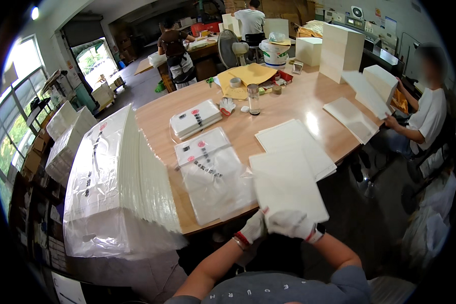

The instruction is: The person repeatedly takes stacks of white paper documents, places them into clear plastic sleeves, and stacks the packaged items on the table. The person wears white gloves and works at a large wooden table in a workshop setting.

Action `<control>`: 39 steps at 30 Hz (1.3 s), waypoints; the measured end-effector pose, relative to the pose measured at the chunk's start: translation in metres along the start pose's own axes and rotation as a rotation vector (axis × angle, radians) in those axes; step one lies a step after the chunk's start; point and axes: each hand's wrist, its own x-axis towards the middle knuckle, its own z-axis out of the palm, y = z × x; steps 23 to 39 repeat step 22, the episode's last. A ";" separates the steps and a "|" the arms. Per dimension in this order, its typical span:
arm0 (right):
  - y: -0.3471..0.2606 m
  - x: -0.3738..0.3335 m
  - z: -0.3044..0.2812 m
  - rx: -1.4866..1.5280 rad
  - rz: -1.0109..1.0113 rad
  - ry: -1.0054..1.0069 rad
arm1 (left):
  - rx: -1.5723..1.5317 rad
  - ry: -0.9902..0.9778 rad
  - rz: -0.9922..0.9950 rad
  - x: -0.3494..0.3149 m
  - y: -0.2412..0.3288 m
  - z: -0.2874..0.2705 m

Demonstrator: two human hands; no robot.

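Both my hands wear white knit gloves with red cuffs and work at the table's near edge. My right hand closes over the near edge of a stack of blank off-white sheets, its fingers slightly blurred. Beside it, my left hand is closed at the stack's near left corner. The far part of this stack overlaps another pile of off-white sheets. Left of them lie clear printed plastic bags, flat on the table, with a thicker bundle of bagged white sheets behind.
A tall leaning pile of filled plastic bags takes up the table's left end. Farther back stand a glass bottle, yellow paper, a white bucket and a tall white block. At right a seated person handles white sheets.
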 end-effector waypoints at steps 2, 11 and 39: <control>-0.004 -0.008 -0.020 0.115 0.115 -0.022 | 0.837 0.165 0.218 -0.009 0.002 -0.028; 0.004 -0.068 0.085 1.546 1.279 0.658 | 2.081 0.478 0.645 -0.028 -0.045 -0.016; 0.013 -0.061 0.115 1.057 1.151 0.591 | 2.137 0.632 1.631 -0.056 0.046 0.052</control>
